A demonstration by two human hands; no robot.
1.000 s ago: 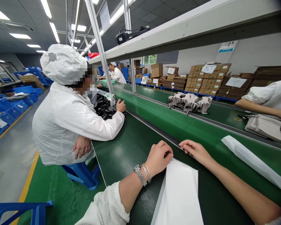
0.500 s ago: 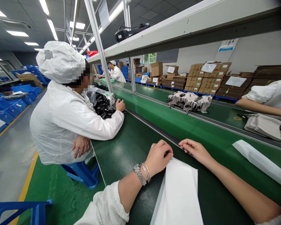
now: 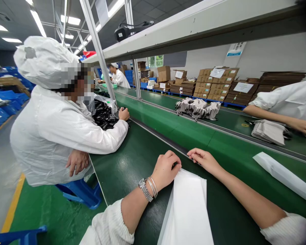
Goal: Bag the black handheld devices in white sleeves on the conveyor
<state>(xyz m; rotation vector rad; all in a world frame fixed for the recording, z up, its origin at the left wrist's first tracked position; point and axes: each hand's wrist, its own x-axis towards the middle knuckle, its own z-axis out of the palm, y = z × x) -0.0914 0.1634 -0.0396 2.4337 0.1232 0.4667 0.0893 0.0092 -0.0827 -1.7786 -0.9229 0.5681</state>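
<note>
My left hand (image 3: pixel 167 168) wears a watch and thin bangles on its wrist. Its bent fingers and thumb close on the upper left corner of a layered pile of thin white sheets (image 3: pixel 191 204), which lies lengthwise on the green worktop and runs out of view at the bottom. I cannot tell whether these are flat sheets or bags. To the right of that corner, my right hand (image 3: pixel 204 161) hovers near the dark rail, apart from the sheets. Its thumb and fingers come together in a loose pinch; anything between the tips is too small to make out.
A folded white strip (image 3: pixel 283 177) lies on the green belt (image 3: pixel 193 132) at right. A co-worker (image 3: pixel 58 112) sits at left beside black parts (image 3: pixel 104 115). Across the belt are grey-white bundles (image 3: pixel 197 108), a flat stack (image 3: pixel 269 132) and another person's arm (image 3: pixel 275 115). A shelf beam (image 3: pixel 181 37) crosses above.
The view has turned slightly, so most things appear shifted left. My hands keep nearly the same pose at the sheets. Across the belt, the other person's hand has come into view beside the flat stack.
</note>
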